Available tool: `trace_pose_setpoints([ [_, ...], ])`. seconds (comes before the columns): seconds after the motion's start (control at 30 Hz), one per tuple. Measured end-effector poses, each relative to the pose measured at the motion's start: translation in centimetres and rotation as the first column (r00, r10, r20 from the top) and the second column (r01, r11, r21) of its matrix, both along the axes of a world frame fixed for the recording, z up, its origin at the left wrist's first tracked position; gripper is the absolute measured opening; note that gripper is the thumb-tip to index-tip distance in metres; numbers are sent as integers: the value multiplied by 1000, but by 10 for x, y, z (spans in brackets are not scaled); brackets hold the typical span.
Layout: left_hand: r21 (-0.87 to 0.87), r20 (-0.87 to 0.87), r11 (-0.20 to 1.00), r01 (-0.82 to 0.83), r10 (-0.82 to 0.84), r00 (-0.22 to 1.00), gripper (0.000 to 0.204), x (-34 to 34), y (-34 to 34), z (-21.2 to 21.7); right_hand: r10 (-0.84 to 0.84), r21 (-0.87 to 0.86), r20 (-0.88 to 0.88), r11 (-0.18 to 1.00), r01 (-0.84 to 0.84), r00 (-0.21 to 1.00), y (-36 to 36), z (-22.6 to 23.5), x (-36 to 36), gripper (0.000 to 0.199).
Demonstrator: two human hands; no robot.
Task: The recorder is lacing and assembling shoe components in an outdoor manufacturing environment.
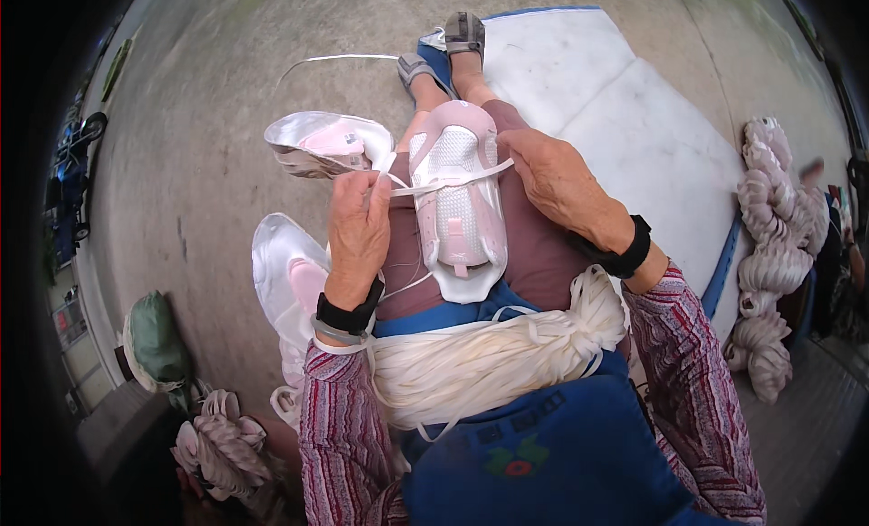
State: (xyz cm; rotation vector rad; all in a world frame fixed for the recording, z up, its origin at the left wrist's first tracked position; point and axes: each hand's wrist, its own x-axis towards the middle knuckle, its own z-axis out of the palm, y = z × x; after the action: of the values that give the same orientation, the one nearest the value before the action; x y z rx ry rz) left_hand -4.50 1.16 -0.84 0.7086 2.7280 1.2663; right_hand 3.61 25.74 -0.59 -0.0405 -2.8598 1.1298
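A pink and white shoe upper (460, 220) lies on my lap between my two hands. A flat white shoelace (450, 181) runs crosswise over its front opening. My left hand (359, 214) pinches the lace on the left side, with a loop of it standing up by the fingertips. On the other side my right hand (559, 184) grips the lace's far part, its fingers curled and partly hidden. Across my waist lies a thick bundle of cream-white laces (489, 358), resting on a blue apron (543, 454).
More shoe uppers (330, 141) sit at my left, near my leg. Tied bundles of uppers (774, 223) lie at the right; another bundle (222, 444) is at the lower left beside a green sack (154, 345). A white sheet (625, 119) covers the floor ahead right.
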Motion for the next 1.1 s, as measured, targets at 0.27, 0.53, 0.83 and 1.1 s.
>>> trace_pose_setpoints([
  [0.27,10,442,1000,-5,0,897,24,34,-6,34,-34,-229,267,969,97,963,-11,19,20,23],
  [0.53,-65,317,998,26,-4,949,24,35,-6,24,13,-289,128,957,25,992,-22,8,9,11],
  [0.83,-91,327,996,5,25,945,21,32,4,27,35,-162,41,986,-28,999,-23,2,4,13],
  [1.1,24,431,1000,20,-28,902,21,31,1,19,71,26,2,997,-71,997,-28,7,0,11],
])
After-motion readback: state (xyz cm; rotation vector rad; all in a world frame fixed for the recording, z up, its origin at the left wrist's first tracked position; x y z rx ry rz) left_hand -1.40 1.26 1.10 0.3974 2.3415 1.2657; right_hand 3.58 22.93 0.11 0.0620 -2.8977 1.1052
